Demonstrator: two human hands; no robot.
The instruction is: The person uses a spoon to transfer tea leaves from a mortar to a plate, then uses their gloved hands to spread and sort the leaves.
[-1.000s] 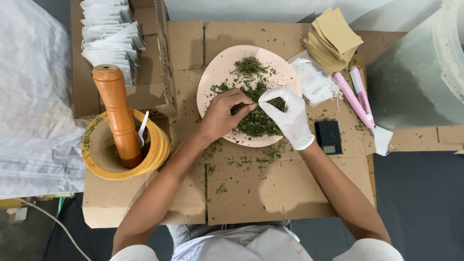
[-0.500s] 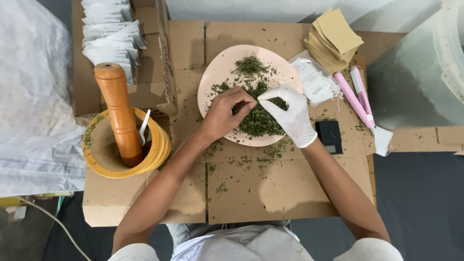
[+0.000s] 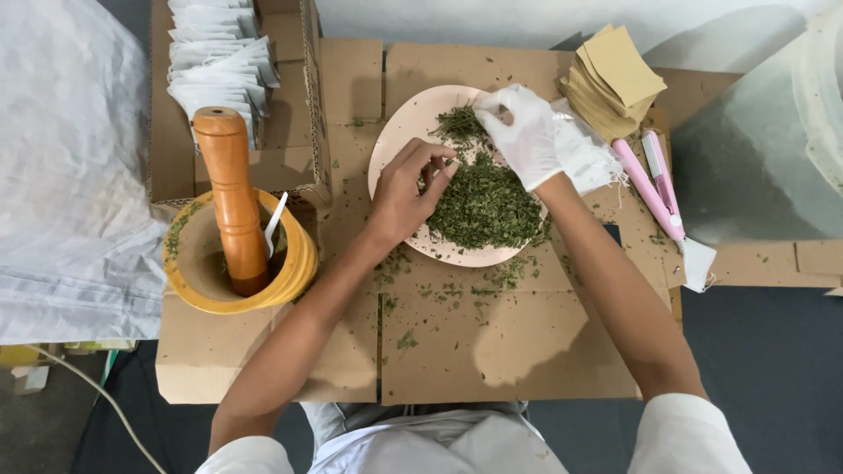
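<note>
Reaching now to the far rim of the round pink plate (image 3: 395, 154), the white-gloved right hand (image 3: 525, 133) has left the heap of chopped green dried herbs (image 3: 486, 206) and pinches a tuft there; the bare left hand (image 3: 406, 191) stays half-curled, fingertips on the heap, grasping nothing.
</note>
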